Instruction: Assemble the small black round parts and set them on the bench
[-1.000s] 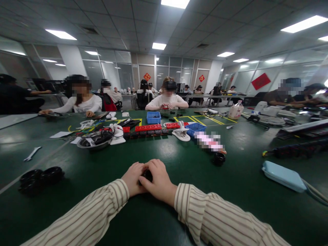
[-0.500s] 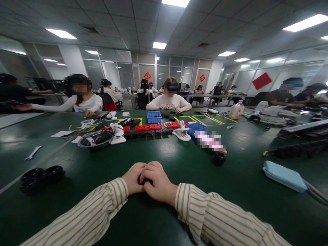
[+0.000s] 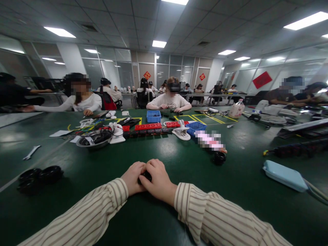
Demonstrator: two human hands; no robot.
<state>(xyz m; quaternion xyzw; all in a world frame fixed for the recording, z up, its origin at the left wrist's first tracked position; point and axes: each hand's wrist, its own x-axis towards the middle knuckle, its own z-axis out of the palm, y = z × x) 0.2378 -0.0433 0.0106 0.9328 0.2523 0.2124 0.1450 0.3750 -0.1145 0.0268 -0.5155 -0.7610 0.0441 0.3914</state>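
Observation:
My left hand [image 3: 132, 177] and my right hand [image 3: 161, 181] meet over the green tabletop [image 3: 169, 160], both closed around one black round part [image 3: 147, 175]. Only a small glossy patch of that part shows between the thumbs; the fingers cover the rest. Several black round plastic parts [image 3: 51, 174] of a similar look sit grouped to the left of my left forearm. Another single black round part [image 3: 219, 158] stands ahead and to the right of my right hand.
A wrench [image 3: 31, 152] lies at the left. Ahead are a metal bowl [image 3: 93, 145] of dark items, red socket strips [image 3: 151, 126], a white clip base [image 3: 181, 133] and blue baskets [image 3: 153, 116] [image 3: 196, 127]. A light-blue case [image 3: 284, 175] lies right. A co-worker [image 3: 169, 100] sits opposite.
My right hand's fingers and thumb have shifted slightly on the black round part, baring a little more of it between the thumbs. The view has moved very slightly.

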